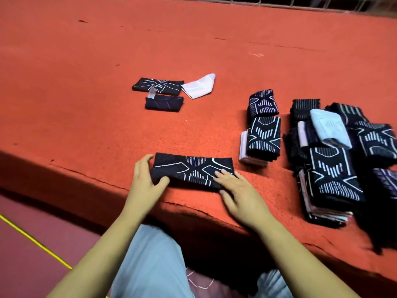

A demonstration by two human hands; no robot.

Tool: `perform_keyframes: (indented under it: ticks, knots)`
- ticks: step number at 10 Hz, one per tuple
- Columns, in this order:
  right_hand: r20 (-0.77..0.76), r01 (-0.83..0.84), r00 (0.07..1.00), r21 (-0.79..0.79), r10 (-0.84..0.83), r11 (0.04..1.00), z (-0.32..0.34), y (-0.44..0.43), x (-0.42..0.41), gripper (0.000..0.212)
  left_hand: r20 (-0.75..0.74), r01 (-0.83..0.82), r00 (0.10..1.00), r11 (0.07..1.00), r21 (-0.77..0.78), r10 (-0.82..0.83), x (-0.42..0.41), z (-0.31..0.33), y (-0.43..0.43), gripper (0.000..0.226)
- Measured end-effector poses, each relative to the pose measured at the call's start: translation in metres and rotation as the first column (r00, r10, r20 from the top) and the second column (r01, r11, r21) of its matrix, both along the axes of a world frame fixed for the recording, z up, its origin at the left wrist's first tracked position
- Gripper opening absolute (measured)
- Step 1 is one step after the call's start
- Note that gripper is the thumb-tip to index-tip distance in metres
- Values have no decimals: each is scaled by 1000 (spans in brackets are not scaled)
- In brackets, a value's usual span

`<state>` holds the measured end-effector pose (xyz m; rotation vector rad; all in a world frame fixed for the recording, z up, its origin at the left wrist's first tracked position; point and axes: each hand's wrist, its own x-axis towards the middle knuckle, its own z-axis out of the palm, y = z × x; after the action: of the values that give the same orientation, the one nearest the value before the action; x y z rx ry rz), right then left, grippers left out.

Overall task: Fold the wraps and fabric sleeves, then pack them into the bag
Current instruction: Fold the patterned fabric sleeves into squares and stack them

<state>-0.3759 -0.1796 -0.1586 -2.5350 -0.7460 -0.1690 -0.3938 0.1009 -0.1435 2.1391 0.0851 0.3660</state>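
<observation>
Thumb and curled fingers of my left hand point(147, 179) pinch the left end of the black patterned sleeve point(189, 169), which lies flat and lengthwise on the orange carpet point(86, 104), near the ledge in front of me. Beyond it lie two folded dark pieces point(160, 84) and a white one point(198, 87). My right hand point(240, 192) is spread, fingers straight, pressing the sleeve's right end down. The sleeve looks light, soft and stretchy, likely to spring open, so I would take it by the ends and press the crease flat. Further right stand a small stack of folded sleeves point(263, 136) and a bigger, untidy pile point(335, 164). No bag is in sight.
</observation>
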Motion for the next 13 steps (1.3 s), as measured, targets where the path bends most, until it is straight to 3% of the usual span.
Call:
perform_keyframes:
  ticks: [1, 2, 3, 4, 5, 6, 7, 8, 9, 10, 11, 12, 13]
  knots:
    - [-10, 8, 1000, -45, -8, 999, 3, 1, -2, 52, -154, -162, 981, 923, -349, 114, -1, 12, -17, 63]
    - [-8, 10, 1000, -53, -10, 999, 4, 0, -3, 52, -210, -278, 957, 846, -456, 201, -2, 15, -33, 70]
    - [-5, 8, 1000, -58, -8, 998, 4, 0, -3, 53, -206, -292, 955, 559, -776, 213, -1, 18, -50, 65]
    - [1, 9, 1000, -58, -9, 998, 5, 0, -4, 53, -182, -243, 962, 324, -915, 205, 4, 15, -64, 55]
    - [-5, 6, 1000, -60, -6, 998, 6, 0, -5, 54, -81, -107, 994, 553, -826, 71, 1, 10, -69, 55]
    - [-6, 9, 1000, -63, -9, 998, 5, 0, -4, 54, -19, 53, 998, 919, -390, -66, 0, 11, -65, 58]
    - [1, 13, 1000, -63, -13, 998, 5, 0, -4, 54, 17, 248, 969, 967, -52, -248, 4, 9, -58, 55]
    - [4, 18, 1000, -62, -18, 998, 5, 0, -4, 55, -110, 433, 898, 812, 392, -426, 9, -4, -51, 64]
    - [3, 24, 1000, -63, -24, 998, 6, 0, -5, 55, -151, 458, 882, 736, 499, -447, 15, -9, -41, 70]
    - [-2, 21, 1000, -68, -21, 997, 6, 0, -5, 54, -163, 483, 871, 747, 456, -463, 18, -9, -37, 66]
    - [-5, 25, 1000, -65, -26, 998, 7, 1, -6, 54, -166, 484, 875, 825, 292, -454, 23, -2, -35, 64]
    - [-5, 25, 1000, -59, -25, 998, 7, 1, -7, 55, -123, 428, 903, 835, 346, -412, 31, 0, -36, 48]
    - [-16, 51, 999, -42, -52, 998, 9, 3, -5, 55, -139, 421, 906, 820, 389, -400, 37, -2, -35, 64]
